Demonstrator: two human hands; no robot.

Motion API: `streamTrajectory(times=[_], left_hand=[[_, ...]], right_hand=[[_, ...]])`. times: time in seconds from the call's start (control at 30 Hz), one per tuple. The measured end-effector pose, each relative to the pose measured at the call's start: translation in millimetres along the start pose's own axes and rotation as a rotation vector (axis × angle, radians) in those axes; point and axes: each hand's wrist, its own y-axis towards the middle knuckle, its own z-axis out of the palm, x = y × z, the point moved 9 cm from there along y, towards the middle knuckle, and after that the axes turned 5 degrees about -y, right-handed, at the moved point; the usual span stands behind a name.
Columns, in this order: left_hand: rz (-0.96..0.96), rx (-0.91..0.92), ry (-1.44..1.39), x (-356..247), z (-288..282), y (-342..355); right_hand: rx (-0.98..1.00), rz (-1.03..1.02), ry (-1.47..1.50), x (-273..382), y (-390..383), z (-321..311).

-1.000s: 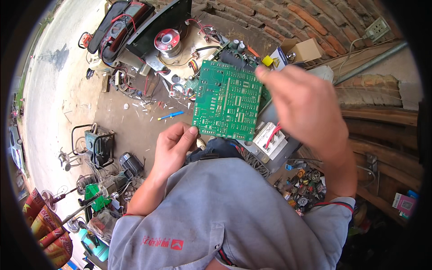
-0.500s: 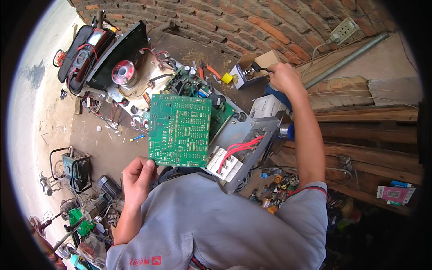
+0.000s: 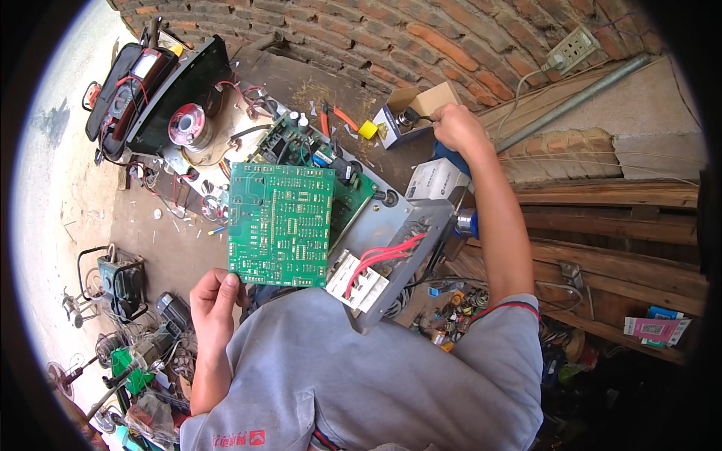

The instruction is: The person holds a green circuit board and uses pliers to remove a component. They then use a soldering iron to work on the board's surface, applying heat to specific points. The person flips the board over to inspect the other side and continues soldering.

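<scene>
grey short-sleeved shirt [image 3: 391, 368] nearest, both bare forearms reaching out from it. left hand [image 3: 214, 304]: thumb on top, fingers beneath, pinching the lower left corner of a green circuit board [image 3: 280, 225]. board is held up flat in front of the body, rows of solder points facing up, overlapping part of a grey metal chassis [image 3: 383, 225].

on the chassis, near edge: white block [image 3: 355, 284] with red wires [image 3: 383, 255] looping from it. farther along, a second board carrying tall parts, partly covered by the held one. white carton [image 3: 435, 182] just beside the chassis, to the right.

right hand [image 3: 459, 129] stretched out, fingers bent, at an open box [image 3: 387, 129]. dark item [image 3: 423, 118] by the fingertips; cannot tell whether it is grasped.

left of that box, yellow piece [image 3: 368, 129], then orange-handled tool [image 3: 344, 116]. wire spool [image 3: 194, 128] upright beside a tilted black panel [image 3: 180, 98]. brick wall [image 3: 451, 45] behind.
</scene>
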Motion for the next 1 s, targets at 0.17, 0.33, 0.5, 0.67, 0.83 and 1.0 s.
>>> streamTrajectory(times=[0.17, 0.33, 0.5, 0.67, 0.83, 1.0], left_hand=[[0.028, 0.011, -0.036, -0.2, 0.7, 0.8], [0.035, -0.006, -0.043, 1.1, -0.9, -1.2], [-0.007, -0.010, -0.032, -0.2, 0.9, -1.0], [-0.048, 0.076, -0.083, 2.1, 6.4, 3.3], [-0.049, 0.120, -0.077, 4.2, 3.8, 2.2], [-0.063, 0.236, -0.134, 2.1, 9.6, 9.7]], right_hand=[[-0.011, -0.018, 0.006, -3.8, 4.4, 3.2], [-0.007, -0.016, -0.034, 3.4, 2.8, -6.5], [-0.059, -0.073, -0.030, -9.5, 14.5, 4.7], [-0.151, -0.125, 0.145, -6.4, -37.4, -47.7], [-0.296, -0.401, 0.323, 83.4, -150.6, -125.9], [-0.258, -0.797, 0.136, 188.4, -254.4, -128.2]])
